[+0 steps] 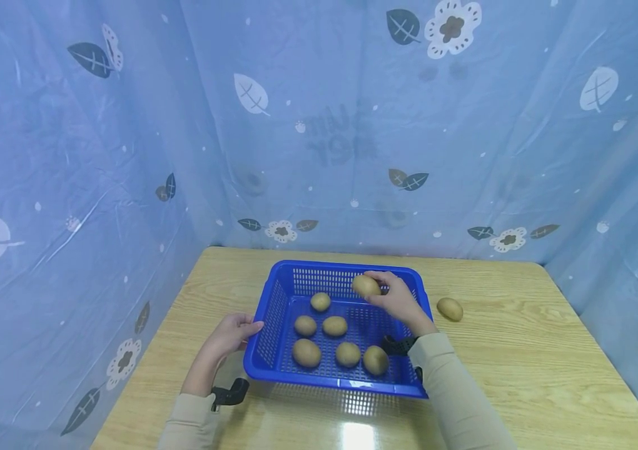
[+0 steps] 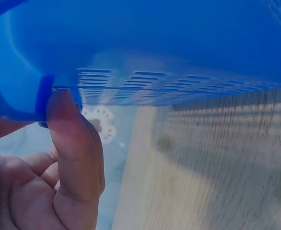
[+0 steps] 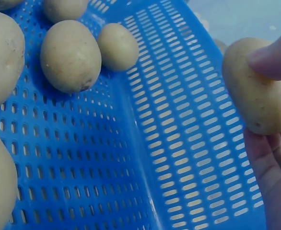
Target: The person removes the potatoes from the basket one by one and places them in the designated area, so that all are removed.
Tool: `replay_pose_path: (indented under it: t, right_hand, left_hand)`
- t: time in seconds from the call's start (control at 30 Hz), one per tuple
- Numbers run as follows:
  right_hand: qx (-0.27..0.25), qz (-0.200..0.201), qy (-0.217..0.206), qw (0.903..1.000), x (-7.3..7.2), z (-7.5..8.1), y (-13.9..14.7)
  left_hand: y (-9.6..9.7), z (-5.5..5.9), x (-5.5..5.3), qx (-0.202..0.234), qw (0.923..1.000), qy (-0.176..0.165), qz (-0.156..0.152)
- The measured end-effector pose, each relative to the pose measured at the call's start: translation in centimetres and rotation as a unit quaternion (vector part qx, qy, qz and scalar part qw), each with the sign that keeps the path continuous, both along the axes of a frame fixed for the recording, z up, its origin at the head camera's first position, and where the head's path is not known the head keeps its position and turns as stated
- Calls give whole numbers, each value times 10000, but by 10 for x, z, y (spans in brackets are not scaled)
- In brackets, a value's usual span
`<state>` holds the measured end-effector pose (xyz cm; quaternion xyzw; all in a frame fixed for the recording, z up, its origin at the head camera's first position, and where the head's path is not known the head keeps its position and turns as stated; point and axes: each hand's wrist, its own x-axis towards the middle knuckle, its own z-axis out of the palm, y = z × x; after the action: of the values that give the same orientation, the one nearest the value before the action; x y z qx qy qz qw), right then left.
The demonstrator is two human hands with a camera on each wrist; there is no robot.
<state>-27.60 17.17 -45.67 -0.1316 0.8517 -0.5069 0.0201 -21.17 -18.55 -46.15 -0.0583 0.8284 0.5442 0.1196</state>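
Note:
A blue plastic basket (image 1: 341, 380) with slotted walls holds several potatoes (image 1: 306, 353), spread over its left and front parts. My left hand (image 1: 231, 334) grips the basket's left rim, thumb on top. In the left wrist view, the fingers (image 2: 73, 143) hook up under that rim. My right hand (image 1: 400, 303) reaches over the basket's right side and pinches a potato (image 1: 366, 285) near the back wall. From the right wrist, this potato (image 3: 253, 91) sits between thumb and fingertips, above the basket floor (image 3: 59, 158) and beside the slotted wall.
One more potato (image 1: 450, 309) lies on the wooden table (image 1: 533, 350), just right of the basket. A blue patterned curtain (image 1: 319, 156) hangs behind the table and along both sides. Dark wrist mounts (image 1: 231, 392) sit on both forearms.

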Motion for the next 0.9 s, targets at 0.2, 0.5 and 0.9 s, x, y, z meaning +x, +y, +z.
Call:
replay_pose_path:
  t: [0.2, 0.5, 0.9]
  right_hand:
    - [-354, -226, 35, 9991, 1, 2, 1]
    - [-634, -402, 378, 9965, 2, 2, 3]
    - [-1115, -626, 390, 9910, 12, 23, -1]
  left_hand:
    - [-1, 1, 0, 18, 10000, -16, -22]
    - [-2, 0, 0, 73, 9999, -9, -96]
    - [-1, -2, -1, -35, 10000, 18, -15]
